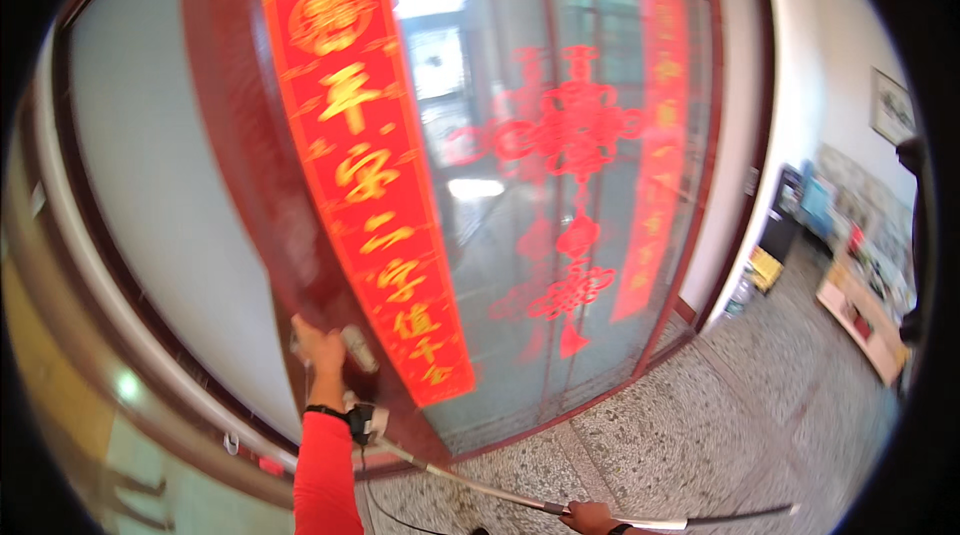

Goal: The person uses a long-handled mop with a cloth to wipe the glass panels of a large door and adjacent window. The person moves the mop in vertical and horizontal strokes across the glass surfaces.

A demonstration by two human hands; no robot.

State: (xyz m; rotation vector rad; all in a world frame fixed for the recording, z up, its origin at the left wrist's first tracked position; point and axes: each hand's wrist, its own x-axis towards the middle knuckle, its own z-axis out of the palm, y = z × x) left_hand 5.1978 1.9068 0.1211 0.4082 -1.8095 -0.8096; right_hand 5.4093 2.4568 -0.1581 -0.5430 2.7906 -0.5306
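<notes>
My left hand [322,351], at the end of a red sleeve, is raised to the edge of a dark red door frame [300,250]. Its fingers are curled, and blur hides what they touch. Just right of it is a pale metal lock plate or handle [360,349]. Low in the view, my right hand [589,516] is closed around a long, slim pole [487,488], which slants from near my left wrist to a dark end at the lower right. Beside the left wrist is a small black-and-white object [367,422], from which a dark cable [394,514] seems to hang.
Glass panels [487,265] carry red paper decorations [577,122] and a red banner [367,182] with gold writing. A speckled stone floor [652,445] runs below. At right are a low wooden table [855,317], a yellow box [765,269] and a plastic bottle [741,295].
</notes>
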